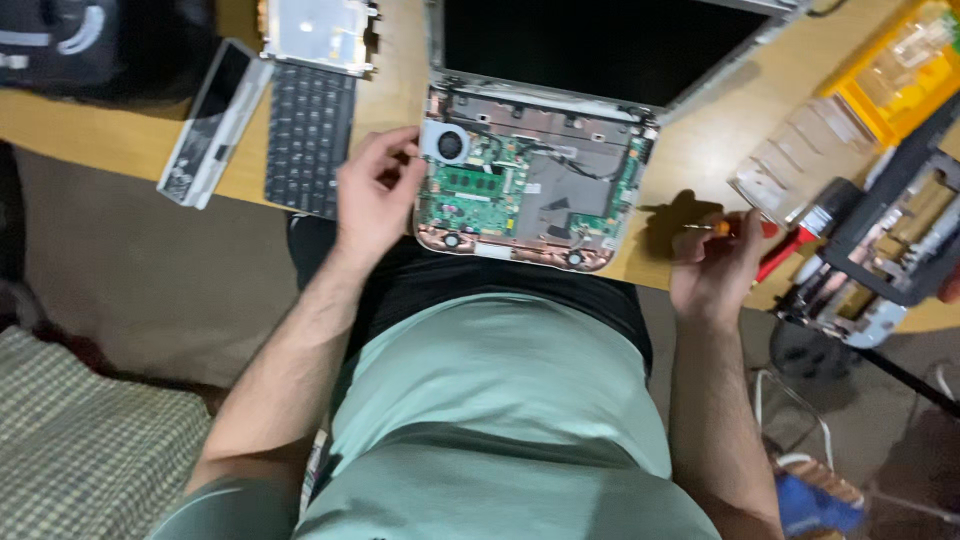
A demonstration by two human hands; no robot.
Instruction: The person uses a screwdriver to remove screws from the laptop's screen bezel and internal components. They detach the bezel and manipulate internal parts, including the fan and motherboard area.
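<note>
Fingers (400,160) of left hand (375,195) loosely open, touching laptop (530,180) edge; right hand (715,265) gripping screwdriver (745,228), tip hidden.

- Wooden table (690,150), bearing:
- opened laptop (530,180), centre
- loose keyboard (308,135), 9 o'clock
- white strip panel (212,122), farther 9 o'clock
- clear plastic box (800,150), 3 o'clock

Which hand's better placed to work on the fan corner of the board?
Left, probably. The left hand already touches the laptop base beside the fan; the right hand holds a screwdriver off its right side.
</note>
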